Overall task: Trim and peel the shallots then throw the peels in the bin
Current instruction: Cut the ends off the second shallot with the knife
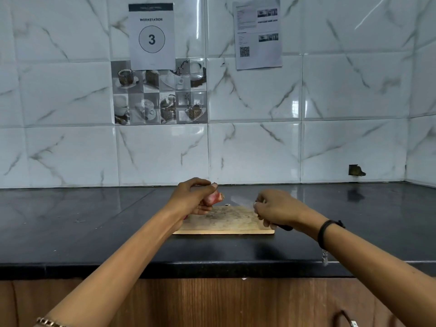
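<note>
My left hand (192,197) grips a pinkish-red shallot (213,198) above the far left corner of a worn wooden cutting board (224,220). The shallot's cut end points right. My right hand (276,208) holds a knife with a dark handle (283,227); its blurred blade (243,201) points left toward the shallot, a short gap away. A small scrap (227,205) lies at the board's far edge. A bit of red peel (186,217) shows under my left wrist. No bin is in view.
The board lies on a black stone counter (94,227) against a white marble-tiled wall. A workstation 3 sheet (151,36) and another paper (257,34) hang on the wall. Wooden cabinet fronts (212,303) run below the counter edge.
</note>
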